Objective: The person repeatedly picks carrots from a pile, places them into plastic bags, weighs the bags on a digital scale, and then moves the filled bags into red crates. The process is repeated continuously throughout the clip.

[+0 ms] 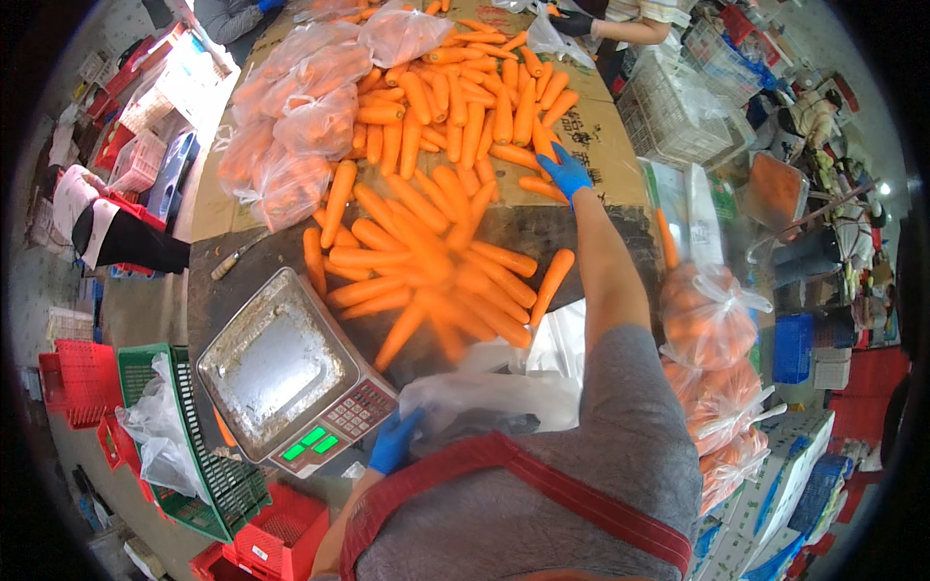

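My left hand, in a blue glove, grips the edge of a clear plastic bag close to my body. My right hand, also blue-gloved, reaches forward to the right edge of the heap of carrots. Its fingers look spread beside the ends of two carrots, with no carrot plainly held. Between my arms a loose cluster of carrots lies on the dark table surface, its middle blurred. A digital weighing scale with a worn metal pan stands left of the cluster, its green displays lit.
Bagged carrots are stacked at the far left, and more filled bags at my right. A wooden-handled knife lies behind the scale. A green crate stands left of the table. Across it, a co-worker's black-gloved hand touches a bag.
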Tool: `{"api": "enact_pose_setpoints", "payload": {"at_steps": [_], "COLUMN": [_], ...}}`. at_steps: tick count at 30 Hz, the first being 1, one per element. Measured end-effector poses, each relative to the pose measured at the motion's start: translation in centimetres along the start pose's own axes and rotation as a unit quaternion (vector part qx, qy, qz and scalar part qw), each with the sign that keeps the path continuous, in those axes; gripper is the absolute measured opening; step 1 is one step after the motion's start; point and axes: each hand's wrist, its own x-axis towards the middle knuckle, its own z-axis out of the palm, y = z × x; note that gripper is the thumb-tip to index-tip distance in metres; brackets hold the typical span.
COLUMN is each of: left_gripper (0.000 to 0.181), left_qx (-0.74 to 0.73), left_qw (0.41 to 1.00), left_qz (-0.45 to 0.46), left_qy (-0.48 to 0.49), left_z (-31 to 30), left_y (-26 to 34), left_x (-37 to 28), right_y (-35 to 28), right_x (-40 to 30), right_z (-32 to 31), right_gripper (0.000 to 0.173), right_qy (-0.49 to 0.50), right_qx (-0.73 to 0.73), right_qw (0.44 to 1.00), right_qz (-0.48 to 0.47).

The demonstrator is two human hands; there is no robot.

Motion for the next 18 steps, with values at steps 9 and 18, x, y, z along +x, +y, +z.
{"api": "enact_pose_setpoints", "payload": {"at_steps": [9,18], "left_gripper": [0.036,0.037], "left_qx": [-0.044,-0.128], "left_qw": [0.999,0.99], "left_qz": [0.013,0.064], "left_qy": [-0.015,-0.008], "left_z": [3.8,2.7], "left_y": [2.6,2.8], "left_x": [-1.4,-4.9], "right_y": [-2.7,-1.7], "right_x": [-16.7,-19.9], "right_z": [4.1,1.7], "right_gripper": [0.062,0.056], "right_qy": [0.02,-0.069], "right_qx": [-0.132,0.18], "right_qw": [0.957,0.976], "right_qz": [-0.256,-0.104]}}
